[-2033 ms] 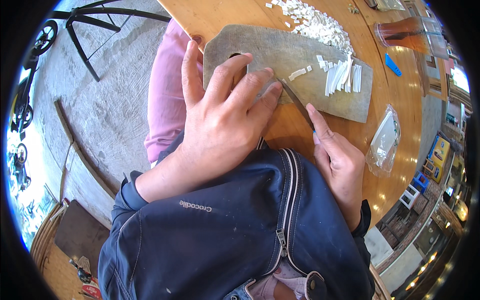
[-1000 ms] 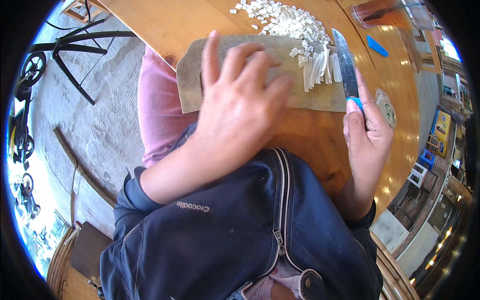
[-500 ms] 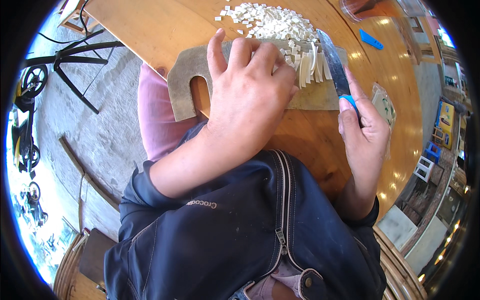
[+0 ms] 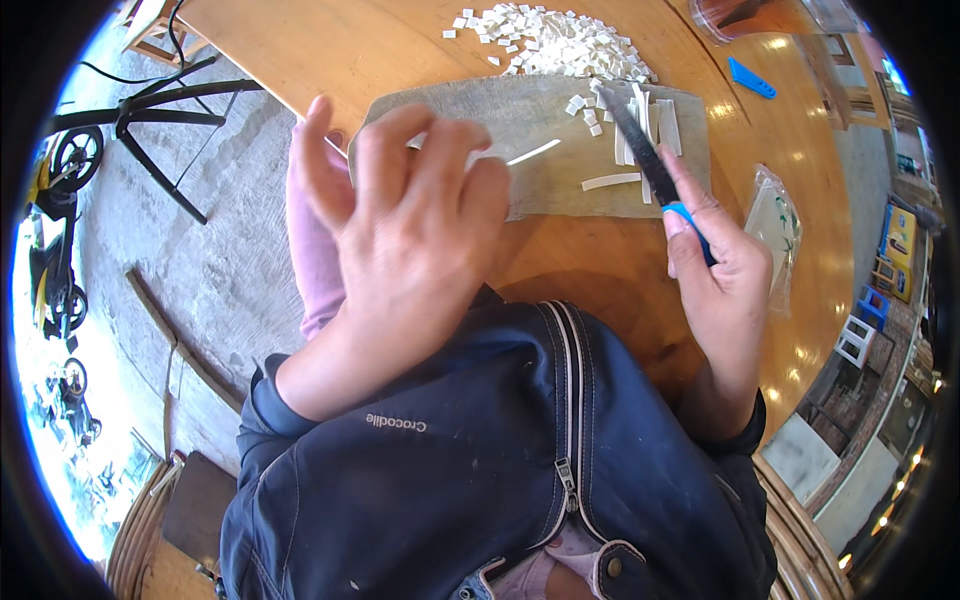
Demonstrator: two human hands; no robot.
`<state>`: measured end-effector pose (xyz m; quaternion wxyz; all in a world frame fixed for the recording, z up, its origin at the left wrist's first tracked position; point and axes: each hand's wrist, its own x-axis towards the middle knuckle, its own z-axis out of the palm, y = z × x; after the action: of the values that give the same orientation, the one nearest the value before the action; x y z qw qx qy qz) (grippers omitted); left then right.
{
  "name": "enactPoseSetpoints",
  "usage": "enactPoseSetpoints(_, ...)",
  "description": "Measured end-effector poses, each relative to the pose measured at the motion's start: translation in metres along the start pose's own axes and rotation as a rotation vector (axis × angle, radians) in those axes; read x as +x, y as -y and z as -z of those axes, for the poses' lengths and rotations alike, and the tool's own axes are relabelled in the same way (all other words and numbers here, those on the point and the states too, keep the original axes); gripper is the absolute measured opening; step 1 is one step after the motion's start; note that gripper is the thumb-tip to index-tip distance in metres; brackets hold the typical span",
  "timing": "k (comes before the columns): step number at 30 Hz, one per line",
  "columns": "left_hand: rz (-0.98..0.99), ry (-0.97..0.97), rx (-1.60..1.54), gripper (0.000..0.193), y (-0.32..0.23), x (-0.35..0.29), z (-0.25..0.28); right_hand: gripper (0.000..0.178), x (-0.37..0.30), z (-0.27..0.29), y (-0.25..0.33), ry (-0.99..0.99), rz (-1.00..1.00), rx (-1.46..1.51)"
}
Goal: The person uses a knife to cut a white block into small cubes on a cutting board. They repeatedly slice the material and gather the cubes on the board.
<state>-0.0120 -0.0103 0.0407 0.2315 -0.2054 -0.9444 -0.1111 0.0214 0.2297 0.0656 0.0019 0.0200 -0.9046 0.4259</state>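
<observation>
Gripping knife (image 4: 645, 152) firmly w/ R hand (image 4: 725, 258), right above white strips (image 4: 668, 122) on board (image 4: 550, 190); holding L hand (image 4: 415, 232) fingers-apart, can't tell if pinching lone strip (image 4: 536, 151)!

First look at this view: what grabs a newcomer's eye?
Probably the heap of small white pieces on the table, by the far edge of the board. Next, the knife in the right hand, its blade crossing the view of the white strips at the board's right end. Then the large left hand, fingers curled over the board's left part.
</observation>
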Motion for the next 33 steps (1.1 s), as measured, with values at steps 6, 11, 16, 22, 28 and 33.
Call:
enactPoseSetpoints(6,0.022,0.025,-0.075,0.018,0.008,-0.014,0.008,0.057,-0.007,-0.012,0.011,0.086,0.005,-0.097)
enactPoseSetpoints(11,-0.071,0.014,-0.121,0.025,-0.001,-0.013,-0.005,0.063,-0.014,-0.02,0.024,0.064,0.074,-0.148)
enactPoseSetpoints(16,-0.019,0.021,-0.175,0.028,0.0,-0.008,-0.018,0.067,-0.015,-0.026,0.017,0.071,0.101,-0.171)
enactPoseSetpoints(22,0.001,-0.015,-0.156,0.027,-0.003,-0.007,-0.022,0.071,-0.014,-0.029,0.016,0.05,0.152,-0.175)
enactPoseSetpoints(28,-0.016,-0.019,-0.16,0.03,-0.003,-0.012,-0.02,0.072,-0.01,-0.028,0.016,0.09,0.144,-0.273)
enactPoseSetpoints(33,-0.013,-0.033,-0.178,0.03,-0.002,-0.013,-0.02,0.072,-0.007,-0.029,0.013,0.081,0.188,-0.321)
